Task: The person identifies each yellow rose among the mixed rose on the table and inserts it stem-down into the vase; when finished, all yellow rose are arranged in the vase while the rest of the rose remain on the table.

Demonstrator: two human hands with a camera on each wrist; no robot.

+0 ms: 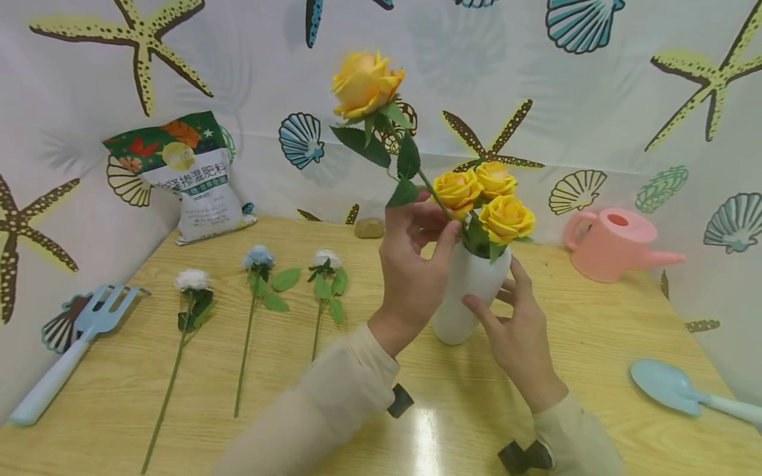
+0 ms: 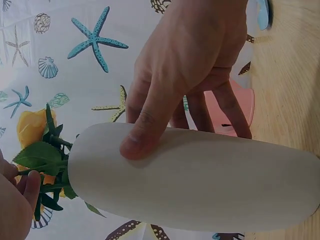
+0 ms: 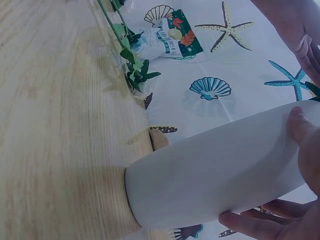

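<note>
My left hand pinches the stem of a long yellow rose just above the mouth of a white vase. The rose's head leans up and to the left; whether its stem end is inside the vase is hidden. Several yellow roses stand in the vase, their heads clustered over the rim. Around the right side of the vase curls my right hand, its thumb pressed on the near wall. In the right wrist view, the vase's base meets the wooden tabletop.
Left on the table lie a white flower, a blue flower, another white flower and a hand fork. Behind stand a fertilizer bag and a stone. Rightward are a pink watering can and trowel.
</note>
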